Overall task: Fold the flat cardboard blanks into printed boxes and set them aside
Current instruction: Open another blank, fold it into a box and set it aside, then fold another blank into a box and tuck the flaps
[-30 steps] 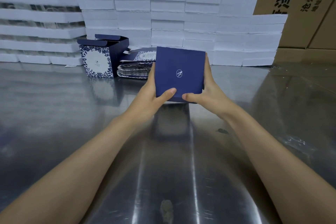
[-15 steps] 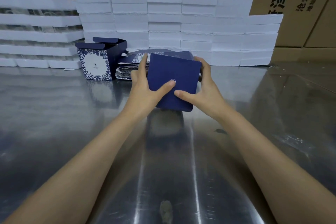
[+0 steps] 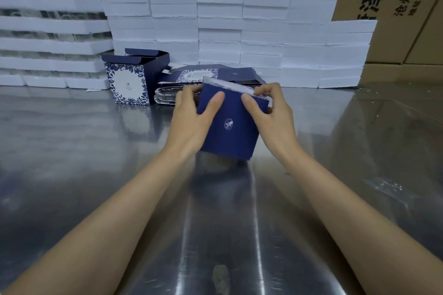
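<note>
A dark blue box [image 3: 229, 134] with a small white logo stands tilted on the steel table [image 3: 72, 151], its far top edge showing white. My left hand [image 3: 191, 120] grips its left side, thumb across the blue face. My right hand [image 3: 271, 115] holds its right side, fingers curled over the top edge. Behind it lies a stack of flat printed blanks [image 3: 191, 79]. A finished box [image 3: 130, 79] with blue floral print and open top flaps stands at the back left.
White foam trays [image 3: 215, 19] are stacked in a wall along the back of the table. More white trays [image 3: 48, 31] fill the left. Brown cartons [image 3: 395, 7] with printed characters stand at the back right. The steel surface is reflective.
The blue box has come down and toward me and has turned so that its logo face points at me. Both hands have shifted up to its top edge.
</note>
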{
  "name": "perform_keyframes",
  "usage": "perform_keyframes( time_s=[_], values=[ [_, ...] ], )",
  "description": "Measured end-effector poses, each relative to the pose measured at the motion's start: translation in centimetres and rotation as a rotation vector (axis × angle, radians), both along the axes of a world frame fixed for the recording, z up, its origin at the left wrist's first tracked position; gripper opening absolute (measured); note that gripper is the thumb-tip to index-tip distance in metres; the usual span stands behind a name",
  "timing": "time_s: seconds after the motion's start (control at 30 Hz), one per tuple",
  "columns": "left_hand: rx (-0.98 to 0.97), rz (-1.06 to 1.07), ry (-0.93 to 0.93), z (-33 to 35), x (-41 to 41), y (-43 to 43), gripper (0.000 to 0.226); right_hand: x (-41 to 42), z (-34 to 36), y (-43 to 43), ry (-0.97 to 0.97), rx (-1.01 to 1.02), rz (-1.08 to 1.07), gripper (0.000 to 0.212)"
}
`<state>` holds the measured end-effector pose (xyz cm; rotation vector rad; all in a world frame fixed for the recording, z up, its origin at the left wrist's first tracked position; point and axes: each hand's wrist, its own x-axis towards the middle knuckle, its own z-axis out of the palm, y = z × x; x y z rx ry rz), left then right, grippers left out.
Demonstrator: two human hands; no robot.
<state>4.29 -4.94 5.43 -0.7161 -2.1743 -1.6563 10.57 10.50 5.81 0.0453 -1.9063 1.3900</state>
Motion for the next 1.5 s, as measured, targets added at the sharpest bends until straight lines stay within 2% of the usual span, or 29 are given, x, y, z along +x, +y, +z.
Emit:
perform_keyframes(
  time_s=[0.07, 0.2, 0.3, 0.4, 0.47, 0.57, 0.6, 0.7, 0.87, 0.93, 1.0, 1.07, 1.13, 1.23, 1.3, 1.4, 1.5],
  values=[
    [0.027, 0.053, -0.045, 0.1, 0.5, 0.6, 0.047, 0.0, -0.2, -0.3, 0.02, 0.012, -0.05, 0.019],
    [0.021, 0.078, -0.044, 0.1, 0.1, 0.1, 0.034, 0.2, 0.1, -0.4, 0.026, -0.003, 0.062, 0.009],
    [0.048, 0.035, -0.03, 0.6, -0.3, -0.5, 0.025, 0.4, 0.7, 0.2, 0.03, -0.017, 0.024, 0.019],
    [0.1, -0.039, 0.008, 1.4, 0.0, -1.0, 0.012, 0.7, 1.4, 0.8, 0.076, -0.143, -0.034, 0.01],
    [0.127, -0.068, 0.022, 2.1, 0.1, -1.2, 0.015, 0.8, 1.8, 1.0, 0.121, -0.265, -0.047, 0.01],
    [0.193, 0.039, -0.018, 2.7, -0.3, -1.3, 0.018, 0.7, 2.0, 0.5, 0.201, -0.326, 0.03, 0.007],
    [0.236, 0.084, -0.054, 2.8, -0.6, -1.4, 0.02, 0.6, 1.9, 0.2, 0.21, -0.286, 0.068, 0.002],
    [0.304, 0.167, -0.062, 2.6, -1.0, -1.7, 0.03, 0.2, 1.3, -0.9, 0.102, -0.06, 0.146, 0.027],
    [0.158, 0.338, 0.218, 1.7, -1.4, -1.9, 0.024, -0.5, -2.9, -2.8, -0.224, 0.216, 0.324, 0.07],
    [0.097, 0.524, 0.285, 1.0, -2.2, -2.9, 0.025, -0.8, -4.4, -3.3, -0.326, 0.338, 0.415, 0.079],
    [0.087, 0.7, 0.309, 0.5, -3.2, -4.4, 0.026, -1.3, -5.0, -3.5, -0.366, 0.44, 0.417, 0.079],
    [0.067, 0.768, 0.373, 0.0, -4.1, -5.3, 0.032, -2.0, -5.2, -4.0, -0.347, 0.51, 0.364, 0.081],
    [-0.03, 0.738, 0.393, -0.5, -4.6, -5.1, 0.044, -2.9, -5.2, -4.9, -0.294, 0.567, 0.323, 0.082],
    [-0.24, 0.677, 0.316, -2.2, -5.2, -4.1, 0.073, -4.6, -5.3, -6.6, -0.248, 0.688, 0.296, 0.081],
    [-0.276, 0.684, 0.29, -2.8, -6.0, -4.4, 0.077, -5.7, -5.4, -6.9, -0.259, 0.754, 0.275, 0.079],
    [-0.254, 0.792, 0.26, -3.0, -7.9, -6.4, 0.074, -6.5, -5.3, -5.7, -0.221, 0.659, 0.283, 0.072],
    [-0.246, 0.871, 0.232, -3.3, -10.2, -8.6, 0.078, -7.4, -5.0, -2.7, -0.14, 0.512, 0.172, 0.06]
  ],
)
